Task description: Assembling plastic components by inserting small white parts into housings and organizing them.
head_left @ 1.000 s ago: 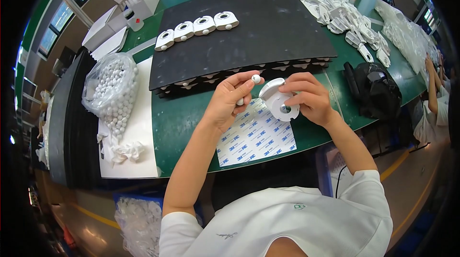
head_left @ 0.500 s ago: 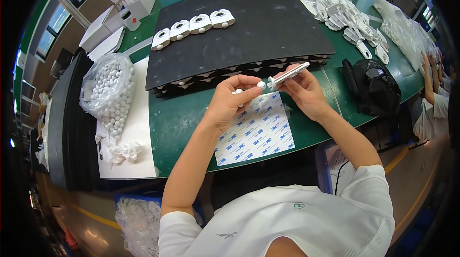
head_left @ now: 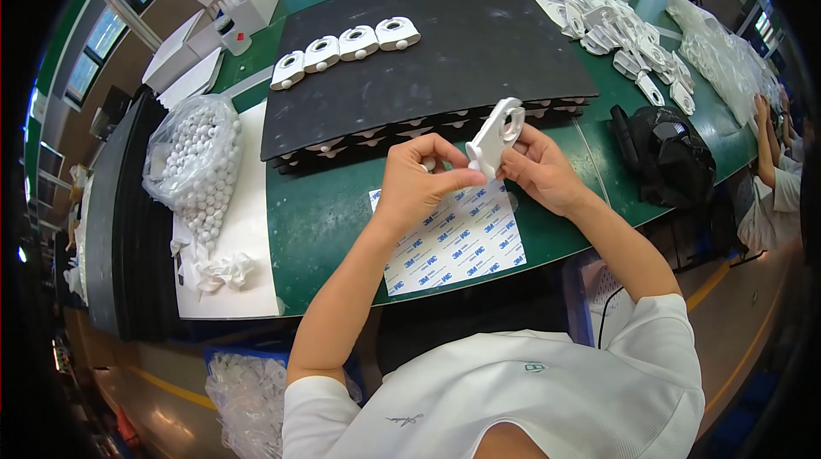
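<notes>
My right hand (head_left: 545, 172) is closed on a white plastic part (head_left: 493, 141) with a round opening, held tilted above the table. My left hand (head_left: 421, 177) is curled, and a small white ball (head_left: 428, 165) shows between its bent fingers. The left thumb and fingertip meet the lower end of the part; a ball pinched there is hard to make out. Beneath both hands lies a white sheet with blue print (head_left: 453, 245). Four similar white parts would be several finished-looking pieces (head_left: 357, 41) standing in a row on the black board (head_left: 462, 48).
At the left, a clear bag of white balls (head_left: 192, 159) spills onto white board (head_left: 239, 228) beside crumpled paper (head_left: 226, 272). White parts (head_left: 599, 18) are heaped at the far right, near a black bag (head_left: 663, 155). Another person's hands (head_left: 765, 117) show at the right edge.
My right hand has turned the white part from nearly flat to more upright, its opening now in view. The ball at my left fingertips has met the part's end and is hidden.
</notes>
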